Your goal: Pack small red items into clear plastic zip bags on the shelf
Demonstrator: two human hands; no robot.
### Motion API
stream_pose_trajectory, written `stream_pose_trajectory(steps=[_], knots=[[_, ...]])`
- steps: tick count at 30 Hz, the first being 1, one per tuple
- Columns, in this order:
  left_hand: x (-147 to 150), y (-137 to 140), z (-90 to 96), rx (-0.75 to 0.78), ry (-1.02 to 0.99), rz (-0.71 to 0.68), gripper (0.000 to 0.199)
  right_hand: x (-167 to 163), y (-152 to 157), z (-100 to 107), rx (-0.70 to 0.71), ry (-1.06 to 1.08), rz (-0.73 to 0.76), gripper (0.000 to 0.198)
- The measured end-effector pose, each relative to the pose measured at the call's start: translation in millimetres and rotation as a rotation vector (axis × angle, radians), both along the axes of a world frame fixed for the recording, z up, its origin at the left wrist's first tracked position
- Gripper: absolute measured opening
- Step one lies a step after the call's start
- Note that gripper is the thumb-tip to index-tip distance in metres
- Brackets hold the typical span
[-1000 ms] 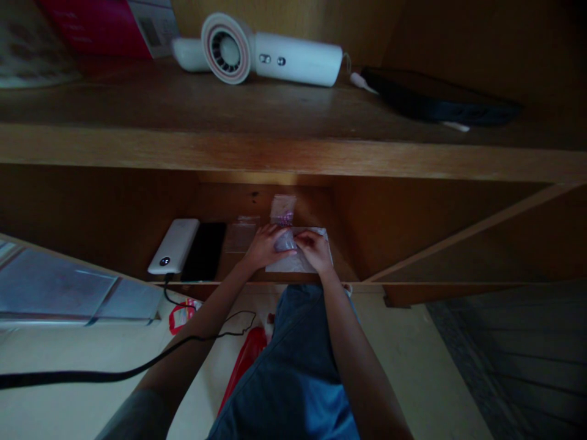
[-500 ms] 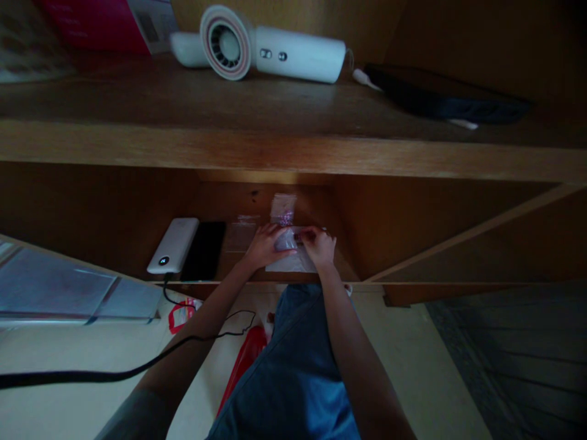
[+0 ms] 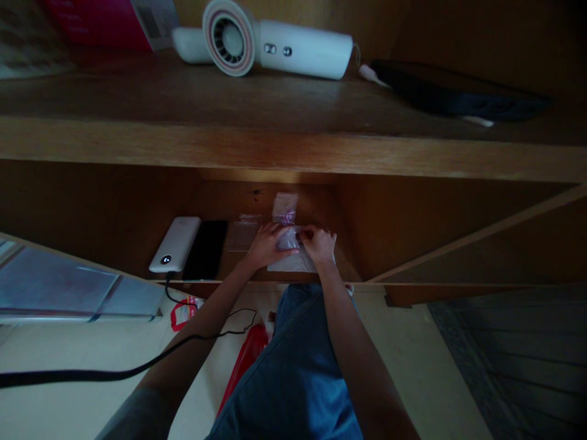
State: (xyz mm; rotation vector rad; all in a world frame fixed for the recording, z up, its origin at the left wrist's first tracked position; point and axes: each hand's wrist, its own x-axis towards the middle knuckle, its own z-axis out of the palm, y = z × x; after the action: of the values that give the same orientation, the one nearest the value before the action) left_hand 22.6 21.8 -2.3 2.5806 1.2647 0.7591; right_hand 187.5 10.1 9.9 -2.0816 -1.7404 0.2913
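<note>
On the lower shelf a clear plastic bag (image 3: 288, 237) lies between my two hands, over a whitish plastic sheet (image 3: 293, 264). My left hand (image 3: 266, 245) has its thumb and fingers around the bag's left side. At the bag's right side my right hand (image 3: 320, 245) is closed in a pinch; a small dark spot shows at its fingertips, too dim to name. Just behind the hands is a small zip bag (image 3: 285, 208) with purplish bits in it. Left of my left hand lies another flat clear zip bag (image 3: 242, 236).
A white power bank (image 3: 177, 244) with a black cable (image 3: 137, 370) lies at the left beside a black phone-like slab (image 3: 206, 249). The upper shelf (image 3: 293, 143) overhangs, bearing a white handheld fan (image 3: 305, 49) and a dark flat object (image 3: 458, 95).
The view has shifted slightly. My right fingertips have moved very little at the bag; my left hand stays on its left side.
</note>
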Motion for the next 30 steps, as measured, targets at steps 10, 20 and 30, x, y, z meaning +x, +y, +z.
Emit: stream_pose_trajectory(steps=[10,20,30], knots=[[0,-1,0.9,0.001,0.000,-0.002,0.063,3,0,-2,0.060,0.096,-0.012,0.018],[-1,-2,1.6,0.003,-0.055,-0.010,0.062,11,-9,-11,0.253,1.053,0.090,0.018],[-1,-2,3.0,-0.004,-0.034,-0.010,0.060,5,-9,-8,0.136,1.033,0.207,0.014]])
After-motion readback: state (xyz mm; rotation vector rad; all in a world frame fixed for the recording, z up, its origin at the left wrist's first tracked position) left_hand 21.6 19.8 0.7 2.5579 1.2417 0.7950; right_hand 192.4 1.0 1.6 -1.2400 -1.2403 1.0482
